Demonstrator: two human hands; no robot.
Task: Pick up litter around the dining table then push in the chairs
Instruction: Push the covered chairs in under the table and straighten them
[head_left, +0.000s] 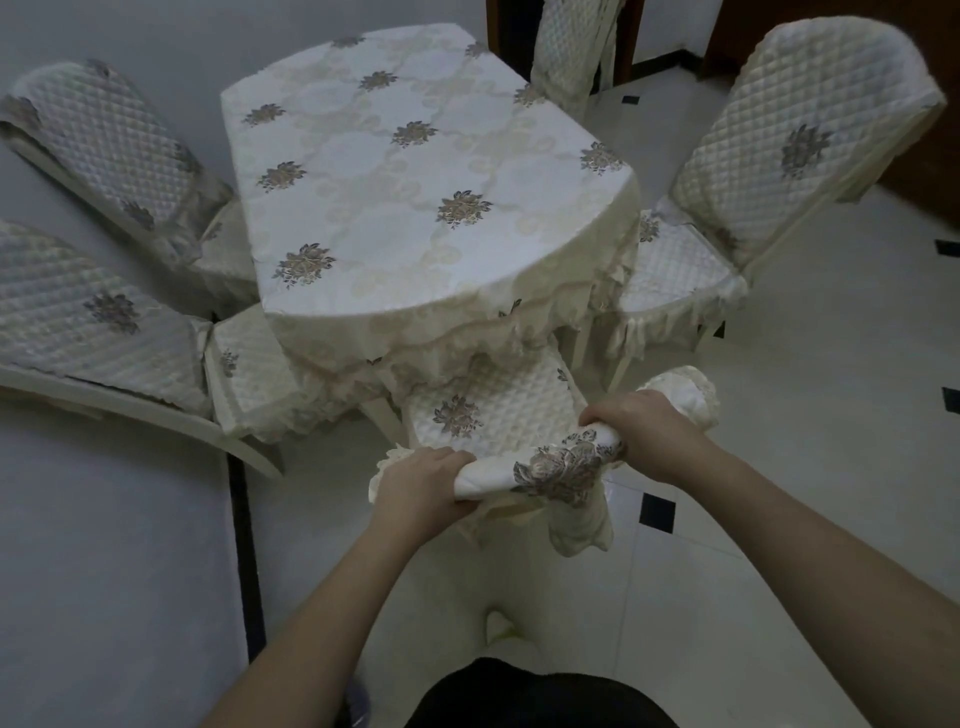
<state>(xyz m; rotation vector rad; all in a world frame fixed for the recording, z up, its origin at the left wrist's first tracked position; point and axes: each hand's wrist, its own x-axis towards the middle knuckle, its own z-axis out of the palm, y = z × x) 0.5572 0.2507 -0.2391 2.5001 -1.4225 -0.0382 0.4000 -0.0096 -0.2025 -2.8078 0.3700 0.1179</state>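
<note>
Tile floor (779, 519); 1 table (415, 171), 5 chairs; both hands grip nearest chair (493, 410).

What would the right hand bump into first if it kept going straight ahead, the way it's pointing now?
The right hand grips the top of the nearest chair's back and points toward the table. Going straight on, it would probably cross above the chair seat and first meet the tablecloth's hanging edge; depth is unclear.

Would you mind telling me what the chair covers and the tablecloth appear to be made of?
Chair covers: quilted cream fabric with a slight satin sheen, stitched in diamonds, probably padded.
Tablecloth: smooth woven cream cloth, likely jacquard or embroidered, with darker floral motifs and a lacy fringed hem.
</note>
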